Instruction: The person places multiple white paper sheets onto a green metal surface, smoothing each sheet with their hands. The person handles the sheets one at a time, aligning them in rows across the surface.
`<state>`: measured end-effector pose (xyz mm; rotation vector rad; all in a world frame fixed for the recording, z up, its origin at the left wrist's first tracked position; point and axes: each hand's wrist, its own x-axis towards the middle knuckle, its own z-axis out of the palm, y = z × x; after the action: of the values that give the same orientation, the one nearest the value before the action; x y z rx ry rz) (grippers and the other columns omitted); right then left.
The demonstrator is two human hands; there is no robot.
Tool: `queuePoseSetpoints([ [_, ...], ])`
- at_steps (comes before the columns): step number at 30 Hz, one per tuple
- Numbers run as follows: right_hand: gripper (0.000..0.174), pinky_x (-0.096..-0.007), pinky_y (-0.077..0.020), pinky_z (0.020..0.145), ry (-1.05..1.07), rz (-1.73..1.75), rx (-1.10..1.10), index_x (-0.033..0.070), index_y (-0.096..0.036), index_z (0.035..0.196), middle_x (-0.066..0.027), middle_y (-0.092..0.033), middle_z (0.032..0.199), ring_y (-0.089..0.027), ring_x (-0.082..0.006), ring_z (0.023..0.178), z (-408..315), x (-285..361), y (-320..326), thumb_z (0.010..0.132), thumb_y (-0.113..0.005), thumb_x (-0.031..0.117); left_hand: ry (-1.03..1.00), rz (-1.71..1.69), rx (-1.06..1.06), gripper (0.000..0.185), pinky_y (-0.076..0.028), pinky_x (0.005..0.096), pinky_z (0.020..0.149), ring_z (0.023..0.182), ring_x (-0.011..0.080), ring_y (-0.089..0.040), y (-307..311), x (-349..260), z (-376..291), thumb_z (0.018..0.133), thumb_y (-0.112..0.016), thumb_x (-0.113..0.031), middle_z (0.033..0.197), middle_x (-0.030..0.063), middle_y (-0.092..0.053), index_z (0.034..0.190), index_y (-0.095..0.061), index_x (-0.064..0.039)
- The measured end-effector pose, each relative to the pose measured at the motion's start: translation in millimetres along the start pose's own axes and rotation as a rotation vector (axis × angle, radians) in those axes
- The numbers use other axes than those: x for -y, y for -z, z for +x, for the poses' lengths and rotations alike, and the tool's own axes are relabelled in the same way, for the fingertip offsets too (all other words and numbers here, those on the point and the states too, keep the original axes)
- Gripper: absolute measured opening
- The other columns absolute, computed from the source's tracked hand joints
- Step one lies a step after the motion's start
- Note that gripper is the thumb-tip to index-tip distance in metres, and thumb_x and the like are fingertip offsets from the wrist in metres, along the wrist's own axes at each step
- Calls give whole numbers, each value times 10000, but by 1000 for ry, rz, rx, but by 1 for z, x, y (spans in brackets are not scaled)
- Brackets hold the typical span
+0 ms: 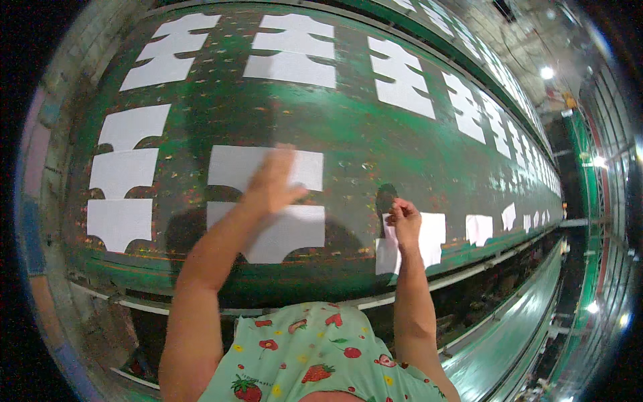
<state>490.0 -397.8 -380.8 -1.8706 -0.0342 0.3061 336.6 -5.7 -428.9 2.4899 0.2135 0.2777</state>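
White cut fabric pieces lie flat on a long green table (351, 130). My left hand (274, 183), blurred and with fingers spread, is over a white fabric piece (309, 168); whether it touches the cloth I cannot tell. Just below it lies another notched white piece (296, 231). To the right, my right hand (406, 218) has its fingertips pinched together at the edge of a small stack of white fabric (433, 236). A pinkish-white fold hangs by those fingers; the grip itself is partly hidden.
Rows of white cutouts (296, 65) run along the table's far side and away to the right. More small fabric stacks (478, 228) lie near the front edge. A metal rail (442, 284) borders that edge, with a second green table (507, 311) beyond a gap.
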Motion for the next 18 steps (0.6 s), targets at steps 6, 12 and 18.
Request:
queuePoseSetpoints([
  [6,229,-379,-616,723,236,-762,-319,-7,-784,1120,-125,-778,857,-779,-265,802,-21,-68,177,1000,-754,186,278,579,-126,1010,-161,575,1368,1692,421,-184,65,89,-73,1020,-719,-489,1826,225,-216,1742,-227,18],
  [12,430,-526,-600,961,-119,-1169,-354,95,-821,1115,-169,-800,1155,-733,-376,1163,-31,-81,244,935,-821,485,304,676,36,949,-117,592,1370,1697,453,-140,45,27,-104,1074,-637,-484,1836,235,-177,1746,-202,24],
  [18,405,-537,-614,872,-82,-1022,-220,66,-830,959,-203,-801,1018,-778,-398,967,-20,-78,253,931,-813,470,58,530,52,953,-130,606,1366,1687,472,-169,-40,-95,-85,1015,-712,-460,1818,246,-226,1718,-291,26],
])
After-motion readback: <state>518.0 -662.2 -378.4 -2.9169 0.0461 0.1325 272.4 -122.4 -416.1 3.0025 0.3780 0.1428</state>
